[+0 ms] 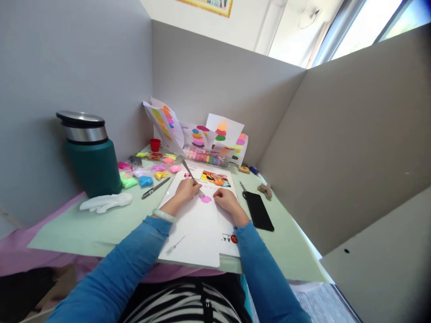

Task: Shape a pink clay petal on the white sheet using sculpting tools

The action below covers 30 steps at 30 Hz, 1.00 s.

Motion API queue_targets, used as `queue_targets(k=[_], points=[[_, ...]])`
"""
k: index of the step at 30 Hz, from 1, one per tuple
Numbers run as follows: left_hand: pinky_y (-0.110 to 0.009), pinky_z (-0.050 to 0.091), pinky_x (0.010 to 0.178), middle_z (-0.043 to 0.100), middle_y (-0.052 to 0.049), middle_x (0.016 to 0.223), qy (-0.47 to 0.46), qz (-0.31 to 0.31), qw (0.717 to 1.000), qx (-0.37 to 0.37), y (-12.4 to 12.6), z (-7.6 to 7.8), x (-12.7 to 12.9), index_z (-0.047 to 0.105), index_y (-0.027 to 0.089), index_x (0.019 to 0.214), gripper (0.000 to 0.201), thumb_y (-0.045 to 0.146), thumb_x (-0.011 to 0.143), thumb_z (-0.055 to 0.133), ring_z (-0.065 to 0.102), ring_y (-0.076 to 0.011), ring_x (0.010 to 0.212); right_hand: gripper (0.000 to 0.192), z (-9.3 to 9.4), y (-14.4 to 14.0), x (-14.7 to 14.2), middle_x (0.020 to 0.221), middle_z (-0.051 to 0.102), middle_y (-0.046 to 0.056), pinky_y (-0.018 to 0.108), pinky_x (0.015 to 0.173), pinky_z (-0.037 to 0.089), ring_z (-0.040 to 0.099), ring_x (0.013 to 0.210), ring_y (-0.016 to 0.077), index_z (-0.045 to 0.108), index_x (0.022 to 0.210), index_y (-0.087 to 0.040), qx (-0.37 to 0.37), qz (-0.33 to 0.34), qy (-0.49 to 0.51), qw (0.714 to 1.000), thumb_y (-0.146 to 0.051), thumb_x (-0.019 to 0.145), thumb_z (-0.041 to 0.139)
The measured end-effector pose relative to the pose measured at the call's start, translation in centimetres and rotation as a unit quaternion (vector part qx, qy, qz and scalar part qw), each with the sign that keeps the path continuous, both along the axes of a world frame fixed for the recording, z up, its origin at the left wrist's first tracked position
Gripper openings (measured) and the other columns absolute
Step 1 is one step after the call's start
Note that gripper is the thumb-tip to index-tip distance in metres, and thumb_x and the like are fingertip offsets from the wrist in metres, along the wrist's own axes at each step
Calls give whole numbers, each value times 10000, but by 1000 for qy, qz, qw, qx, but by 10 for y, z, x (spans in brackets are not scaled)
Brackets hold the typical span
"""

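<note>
Your L hand [187, 190] pinches a slim tool [188, 170], tip at the pink patch [206, 199] on the white paper [198, 233], ctr of frame. Your R hand [226, 199] is curled just right of it; can't tell if it's pinching anything.

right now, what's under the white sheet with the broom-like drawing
A printed white page shows past the right edge of the white sheet, with a round red logo near its lower end. The right hand covers part of it; anything wholly beneath the sheet is hidden.
</note>
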State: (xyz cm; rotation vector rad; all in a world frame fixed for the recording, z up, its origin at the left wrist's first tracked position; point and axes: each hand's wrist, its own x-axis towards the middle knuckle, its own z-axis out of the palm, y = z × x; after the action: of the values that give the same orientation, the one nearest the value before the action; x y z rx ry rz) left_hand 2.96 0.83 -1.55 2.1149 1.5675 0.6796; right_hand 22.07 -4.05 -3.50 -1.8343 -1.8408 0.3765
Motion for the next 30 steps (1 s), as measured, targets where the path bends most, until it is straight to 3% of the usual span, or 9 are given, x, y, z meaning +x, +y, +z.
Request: queue_targets(k=[21, 27, 30], points=[[-245, 406, 613, 632, -50, 538, 8, 38, 999, -4, 3, 2, -5, 701, 154, 702, 301, 351, 808, 500, 615, -180, 612, 149, -2, 2, 1, 828, 684, 12, 220, 636, 387, 583, 745, 142, 666, 792, -199, 3, 0, -3, 1000, -156, 713, 547], [-231, 402, 543, 639, -28, 537, -51, -31, 998, -35, -1, -2, 2, 731, 142, 797, 310, 371, 800, 522, 558, -140, 475, 150, -3, 2, 2, 829, 682, 12, 222, 649, 392, 582, 751, 144, 664, 793, -199, 3, 3, -4, 1000, -158, 716, 541], [-229, 389, 523, 651, -32, 554, -46, -30, 998, -38, -3, -3, 3, 736, 147, 815, 291, 349, 791, 527, 555, -136, 473, 151, -2, 2, 1, 835, 682, 13, 226, 652, 394, 582, 753, 147, 663, 794, -203, 4, 4, -4, 1000, -162, 718, 539]])
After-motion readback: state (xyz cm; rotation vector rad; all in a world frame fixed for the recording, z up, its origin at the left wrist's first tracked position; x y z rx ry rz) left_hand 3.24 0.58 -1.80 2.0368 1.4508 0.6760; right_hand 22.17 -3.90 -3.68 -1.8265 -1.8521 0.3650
